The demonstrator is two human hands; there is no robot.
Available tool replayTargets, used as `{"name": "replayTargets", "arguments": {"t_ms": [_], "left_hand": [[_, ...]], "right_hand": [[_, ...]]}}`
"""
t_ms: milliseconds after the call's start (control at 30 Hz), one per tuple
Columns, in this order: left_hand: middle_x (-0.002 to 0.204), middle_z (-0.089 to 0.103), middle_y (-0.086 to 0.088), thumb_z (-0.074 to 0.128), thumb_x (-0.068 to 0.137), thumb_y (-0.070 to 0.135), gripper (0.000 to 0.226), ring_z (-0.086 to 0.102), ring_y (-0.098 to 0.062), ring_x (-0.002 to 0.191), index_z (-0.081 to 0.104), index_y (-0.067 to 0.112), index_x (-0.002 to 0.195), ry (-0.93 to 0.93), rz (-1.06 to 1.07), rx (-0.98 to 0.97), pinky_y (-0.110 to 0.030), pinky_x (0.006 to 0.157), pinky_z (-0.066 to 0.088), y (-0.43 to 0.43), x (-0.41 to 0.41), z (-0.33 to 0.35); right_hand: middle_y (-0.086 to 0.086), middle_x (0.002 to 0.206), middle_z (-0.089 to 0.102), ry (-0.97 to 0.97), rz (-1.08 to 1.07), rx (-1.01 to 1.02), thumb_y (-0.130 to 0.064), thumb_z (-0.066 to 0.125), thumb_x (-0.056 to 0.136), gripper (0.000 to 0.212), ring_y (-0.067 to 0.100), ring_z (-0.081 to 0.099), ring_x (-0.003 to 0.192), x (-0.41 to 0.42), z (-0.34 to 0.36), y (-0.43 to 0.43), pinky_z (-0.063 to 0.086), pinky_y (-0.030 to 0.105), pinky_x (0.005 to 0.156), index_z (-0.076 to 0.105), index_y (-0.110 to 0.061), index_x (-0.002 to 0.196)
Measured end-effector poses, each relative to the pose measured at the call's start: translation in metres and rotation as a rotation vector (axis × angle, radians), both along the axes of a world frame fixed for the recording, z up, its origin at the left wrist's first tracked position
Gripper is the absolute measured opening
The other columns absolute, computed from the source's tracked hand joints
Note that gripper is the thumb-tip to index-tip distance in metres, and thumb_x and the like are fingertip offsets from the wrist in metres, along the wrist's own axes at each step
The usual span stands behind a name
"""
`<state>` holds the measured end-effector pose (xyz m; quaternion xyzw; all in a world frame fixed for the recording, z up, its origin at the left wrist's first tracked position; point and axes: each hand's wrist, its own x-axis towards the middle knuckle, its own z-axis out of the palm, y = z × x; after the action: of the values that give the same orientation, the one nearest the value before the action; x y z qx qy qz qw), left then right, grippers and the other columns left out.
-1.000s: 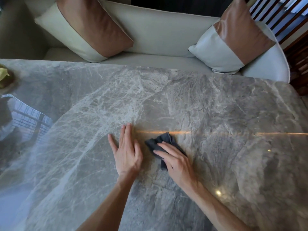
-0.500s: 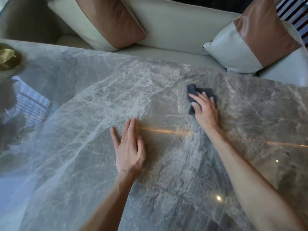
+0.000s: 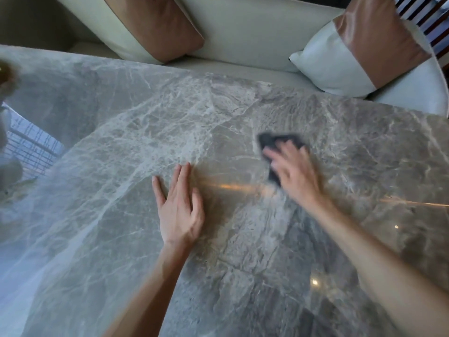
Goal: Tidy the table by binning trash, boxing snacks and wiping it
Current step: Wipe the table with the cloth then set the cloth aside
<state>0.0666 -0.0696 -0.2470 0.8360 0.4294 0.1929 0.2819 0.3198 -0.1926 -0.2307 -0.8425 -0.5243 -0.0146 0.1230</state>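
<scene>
A grey marble table (image 3: 121,147) fills the view. My right hand (image 3: 295,172) presses a small dark grey cloth (image 3: 269,142) flat on the marble right of centre; both are blurred by motion, and the hand covers most of the cloth. My left hand (image 3: 178,210) lies palm down on the table near the middle, fingers extended, holding nothing.
A cream sofa (image 3: 243,40) runs along the table's far edge with a brown-and-cream cushion (image 3: 150,23) at the left and another (image 3: 359,52) at the right. At the left edge a blurred gold-topped object (image 3: 6,76) stands on the table.
My right hand slid the cloth from near my left hand out to the far edge, and it now comes back toward me. My left hand stays planted.
</scene>
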Motion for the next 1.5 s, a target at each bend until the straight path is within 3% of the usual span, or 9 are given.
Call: {"name": "replayTargets", "arguments": {"t_ms": [100,400,500,633,900,1100,1167,1300,1500], "left_hand": [[0.152,0.042,0.006,0.024,0.095,0.031,0.056,0.029,-0.003,0.146,0.024,0.023,0.15,-0.074,0.019,-0.04,-0.04,0.124,-0.01,0.0,0.0,0.001],[0.143,0.054,0.003,0.032,0.098,0.027,0.051,0.042,0.003,0.136,0.036,0.014,0.146,-0.367,0.054,-0.17,-0.041,0.125,0.003,0.001,-0.009,0.009],[0.143,0.055,0.004,0.032,0.098,0.026,0.05,0.04,0.004,0.138,0.034,0.017,0.147,-0.405,0.049,-0.174,-0.041,0.125,0.004,0.001,-0.01,0.005],[0.141,0.056,0.005,0.034,0.097,0.022,0.05,0.041,0.002,0.138,0.035,0.017,0.147,-0.443,0.081,-0.183,-0.043,0.125,0.005,0.001,-0.008,0.003],[0.142,0.055,0.003,0.035,0.097,0.026,0.052,0.041,-0.011,0.141,0.034,0.014,0.148,-0.473,0.071,-0.219,-0.047,0.125,0.004,0.001,-0.012,0.005],[0.146,0.05,0.009,0.033,0.095,0.029,0.051,0.031,0.007,0.141,0.037,0.023,0.146,-0.25,0.054,-0.103,-0.042,0.125,0.001,-0.002,-0.006,0.0],[0.142,0.051,0.015,0.034,0.095,0.031,0.051,0.021,0.018,0.139,0.038,0.025,0.145,-0.295,0.111,-0.149,-0.034,0.125,0.001,-0.001,-0.006,0.0],[0.146,0.05,0.009,0.036,0.09,0.041,0.055,0.023,-0.02,0.15,0.04,0.03,0.144,-0.325,0.166,-0.353,-0.003,0.115,0.0,-0.002,-0.008,0.016],[0.162,0.019,-0.002,0.037,0.087,0.035,0.063,-0.008,-0.012,0.148,0.034,0.023,0.149,-0.088,0.039,-0.452,-0.048,0.124,-0.001,-0.003,-0.009,0.051]], "right_hand": [[0.002,0.155,0.038,0.084,-0.324,-0.003,-0.037,0.039,0.099,0.042,0.028,0.029,0.145,0.015,0.0,0.048,0.018,0.052,0.119,0.044,-0.041,0.141],[-0.01,0.157,0.033,0.043,0.654,-0.154,-0.038,0.038,0.101,0.045,0.014,0.027,0.147,-0.111,-0.01,-0.071,0.018,0.043,0.122,0.033,-0.047,0.145],[0.002,0.141,0.05,-0.109,0.258,-0.027,-0.028,0.044,0.099,0.036,0.026,0.05,0.119,0.004,-0.002,-0.022,0.042,0.052,0.104,0.052,-0.039,0.132],[0.006,0.157,0.034,0.049,-0.332,-0.04,-0.037,0.036,0.099,0.044,0.03,0.028,0.145,0.054,0.003,0.048,0.021,0.053,0.118,0.04,-0.041,0.143],[-0.009,0.159,0.028,0.052,0.798,-0.215,-0.042,0.044,0.097,0.05,0.018,0.02,0.15,-0.136,-0.013,-0.098,0.016,0.049,0.121,0.031,-0.048,0.145],[0.001,0.154,0.04,0.083,-0.232,-0.026,-0.035,0.038,0.099,0.044,0.022,0.029,0.146,0.001,0.002,0.023,0.019,0.048,0.12,0.042,-0.038,0.143],[0.005,0.147,0.049,0.046,-0.099,-0.011,-0.03,0.044,0.096,0.045,0.026,0.038,0.14,-0.035,-0.006,0.034,0.026,0.046,0.117,0.047,-0.036,0.141],[-0.005,0.142,0.055,0.219,0.395,0.009,-0.023,0.052,0.091,0.041,0.016,0.043,0.138,-0.146,-0.003,-0.033,0.023,0.036,0.12,0.059,-0.035,0.129],[-0.018,0.138,0.057,0.663,0.439,-0.081,-0.023,0.052,0.093,0.035,-0.011,0.041,0.131,-0.159,0.022,-0.092,0.033,0.016,0.112,0.066,-0.041,0.119]]}}
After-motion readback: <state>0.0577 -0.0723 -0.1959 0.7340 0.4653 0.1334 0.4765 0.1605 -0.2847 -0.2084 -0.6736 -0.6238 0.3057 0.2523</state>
